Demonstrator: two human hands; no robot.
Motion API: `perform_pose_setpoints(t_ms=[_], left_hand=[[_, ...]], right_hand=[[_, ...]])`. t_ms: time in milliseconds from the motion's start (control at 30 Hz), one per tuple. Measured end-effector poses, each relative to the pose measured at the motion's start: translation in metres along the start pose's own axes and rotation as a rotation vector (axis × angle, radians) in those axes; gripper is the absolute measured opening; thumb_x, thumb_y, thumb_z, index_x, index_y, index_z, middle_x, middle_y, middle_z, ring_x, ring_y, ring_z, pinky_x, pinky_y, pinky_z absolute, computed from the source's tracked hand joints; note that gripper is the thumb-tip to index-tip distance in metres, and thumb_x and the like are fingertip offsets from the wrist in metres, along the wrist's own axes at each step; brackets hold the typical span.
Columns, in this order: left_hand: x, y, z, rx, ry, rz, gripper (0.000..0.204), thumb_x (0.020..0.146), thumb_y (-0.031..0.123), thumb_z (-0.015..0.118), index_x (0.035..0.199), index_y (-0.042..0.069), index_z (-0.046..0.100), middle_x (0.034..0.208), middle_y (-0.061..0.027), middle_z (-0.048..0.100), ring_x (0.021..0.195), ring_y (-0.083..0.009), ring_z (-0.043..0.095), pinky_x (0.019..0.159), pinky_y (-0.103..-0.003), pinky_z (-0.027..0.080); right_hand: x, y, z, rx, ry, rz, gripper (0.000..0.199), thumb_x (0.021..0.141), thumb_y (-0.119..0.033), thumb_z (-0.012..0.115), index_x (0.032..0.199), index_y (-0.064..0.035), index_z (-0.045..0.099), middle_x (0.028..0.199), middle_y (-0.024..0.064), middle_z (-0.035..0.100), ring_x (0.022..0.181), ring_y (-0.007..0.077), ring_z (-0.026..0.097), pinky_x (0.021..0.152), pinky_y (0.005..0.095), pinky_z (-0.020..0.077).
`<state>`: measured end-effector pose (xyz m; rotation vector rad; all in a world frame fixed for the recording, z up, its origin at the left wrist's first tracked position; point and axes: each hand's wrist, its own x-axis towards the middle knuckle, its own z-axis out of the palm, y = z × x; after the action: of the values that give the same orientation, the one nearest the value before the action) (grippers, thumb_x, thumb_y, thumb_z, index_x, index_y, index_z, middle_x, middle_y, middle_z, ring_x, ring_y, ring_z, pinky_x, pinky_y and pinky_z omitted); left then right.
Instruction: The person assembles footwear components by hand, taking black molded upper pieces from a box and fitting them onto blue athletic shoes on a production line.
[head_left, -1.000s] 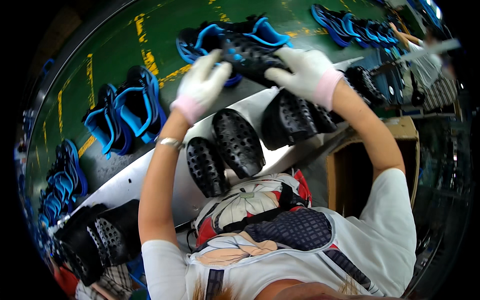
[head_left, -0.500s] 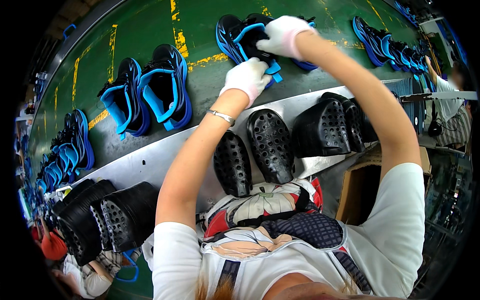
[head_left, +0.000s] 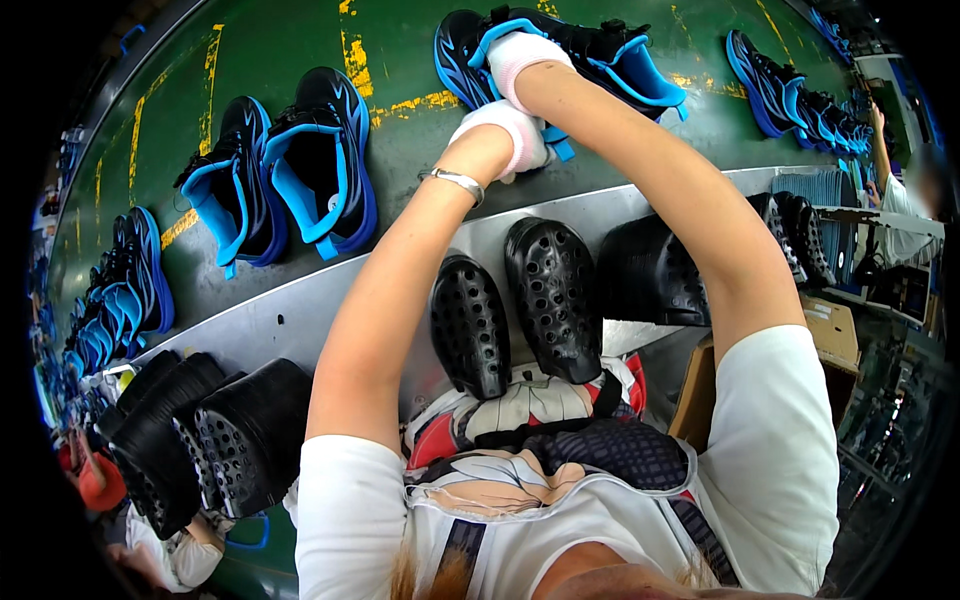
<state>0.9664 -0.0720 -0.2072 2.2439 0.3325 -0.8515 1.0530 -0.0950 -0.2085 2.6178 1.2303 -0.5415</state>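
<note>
On the green belt ahead of me stands a black sneaker with blue lining [head_left: 462,62]. My left hand [head_left: 508,136], in a white glove, is closed at its heel end, beside the blue pull tab. Also gloved, my right hand [head_left: 524,62] reaches over the sneaker's opening; its fingers are hidden inside or behind the collar. A second sneaker of the same kind [head_left: 625,62] sits just right of it, partly behind my right forearm. Nearer to me, two black perforated slabs, shaped like shoe soles, [head_left: 470,325] [head_left: 553,295] lean at the metal ledge.
Another sneaker pair [head_left: 312,165] stands left on the belt [head_left: 400,60], with rows of more at both ends. Black perforated blocks [head_left: 255,435] line the metal ledge [head_left: 290,320]. An open cardboard box [head_left: 830,330] is at my right. Other people work at both sides.
My right hand has moved left and down onto the sneaker's opening, uncovering the second sneaker. My left hand stays by the heel, its wrist turned slightly. The sneakers at left appear shifted a little.
</note>
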Motion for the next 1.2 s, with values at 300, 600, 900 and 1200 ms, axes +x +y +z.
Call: perform_pose_setpoints(t_ms=[300, 600, 900, 1200], left_hand=[[-0.011, -0.015, 0.017, -0.011, 0.423, 0.07, 0.043, 0.081, 0.043, 0.064, 0.104, 0.006, 0.07, 0.106, -0.0162, 0.069, 0.097, -0.0309, 0.067, 0.083, -0.038, 0.054], [-0.066, -0.067, -0.025, -0.207, 0.287, 0.005, 0.038, 0.08, 0.041, 0.074, 0.071, 0.007, 0.058, 0.061, -0.002, 0.051, 0.052, -0.0156, 0.054, 0.05, -0.026, 0.046], [-0.067, -0.09, -0.023, -0.327, 0.274, 0.061, 0.045, 0.08, 0.044, 0.075, 0.067, 0.007, 0.053, 0.061, -0.0113, 0.06, 0.051, -0.017, 0.055, 0.05, -0.029, 0.045], [-0.074, -0.067, 0.007, 0.523, 0.581, -0.083, 0.055, 0.078, 0.032, 0.068, 0.128, 0.013, 0.055, 0.13, -0.0122, 0.053, 0.107, -0.0343, 0.058, 0.093, -0.04, 0.05]], right_hand=[[-0.081, 0.023, -0.036, 0.125, 0.182, -0.331, 0.037, 0.086, -0.034, 0.051, 0.097, -0.0012, 0.064, 0.101, 0.0205, 0.067, 0.094, 0.0374, 0.063, 0.082, 0.043, 0.0504], [-0.284, 0.019, -0.013, 0.163, 0.141, -0.536, 0.057, 0.068, -0.038, 0.076, 0.111, -0.0049, 0.059, 0.107, 0.0119, 0.061, 0.096, 0.031, 0.06, 0.083, 0.0409, 0.0499], [-0.297, 0.018, 0.029, 0.225, 0.247, -0.451, 0.055, 0.063, -0.03, 0.081, 0.105, -0.0045, 0.057, 0.106, 0.0116, 0.058, 0.096, 0.0315, 0.057, 0.083, 0.0393, 0.0487], [-0.309, 0.039, 0.013, 0.53, 0.364, -0.482, 0.05, 0.064, -0.033, 0.08, 0.098, -0.0056, 0.057, 0.095, 0.0123, 0.058, 0.09, 0.0313, 0.059, 0.078, 0.0397, 0.0503]])
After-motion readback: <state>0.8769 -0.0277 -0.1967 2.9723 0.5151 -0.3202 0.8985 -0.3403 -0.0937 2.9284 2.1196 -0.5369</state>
